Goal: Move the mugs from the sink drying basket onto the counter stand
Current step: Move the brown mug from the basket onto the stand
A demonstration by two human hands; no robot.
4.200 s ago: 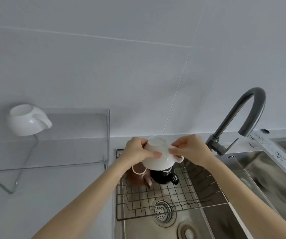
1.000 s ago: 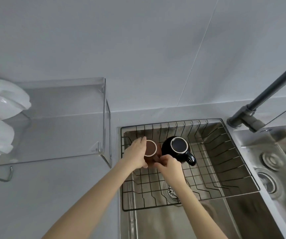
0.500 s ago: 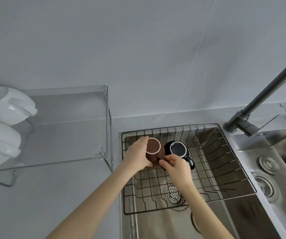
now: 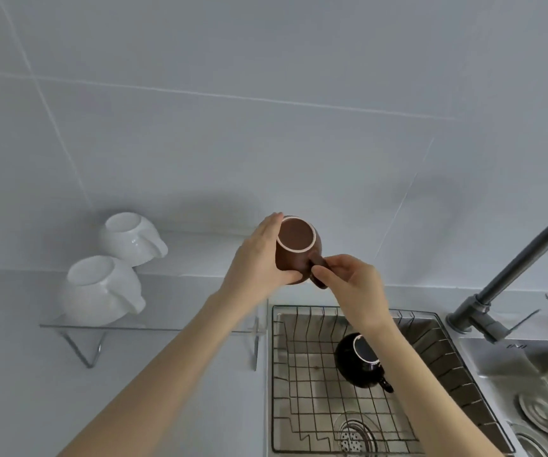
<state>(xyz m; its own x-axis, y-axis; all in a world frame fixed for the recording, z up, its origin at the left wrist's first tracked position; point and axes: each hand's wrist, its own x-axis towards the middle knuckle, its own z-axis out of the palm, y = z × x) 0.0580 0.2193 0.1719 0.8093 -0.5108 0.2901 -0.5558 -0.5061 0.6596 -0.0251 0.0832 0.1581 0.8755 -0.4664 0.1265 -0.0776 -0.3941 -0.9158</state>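
I hold a brown mug point(image 4: 295, 249) upside down in the air above the gap between the stand and the sink. My left hand point(image 4: 259, 258) wraps its body and my right hand point(image 4: 352, 285) pinches its handle. A black mug point(image 4: 360, 361) sits upside down in the wire drying basket point(image 4: 315, 407) inside the sink, partly behind my right forearm. Two white mugs point(image 4: 101, 291) point(image 4: 131, 237) rest upside down on the left part of the clear counter stand point(image 4: 180, 328).
A dark grey faucet point(image 4: 510, 278) rises at the right of the sink. A second steel basin point(image 4: 536, 390) with a drain lies at the far right. The white tiled wall stands close behind the stand.
Both hands have lifted the brown mug out of the basket and carried it up toward the stand. The black mug stays in the basket. The view has tilted upward.
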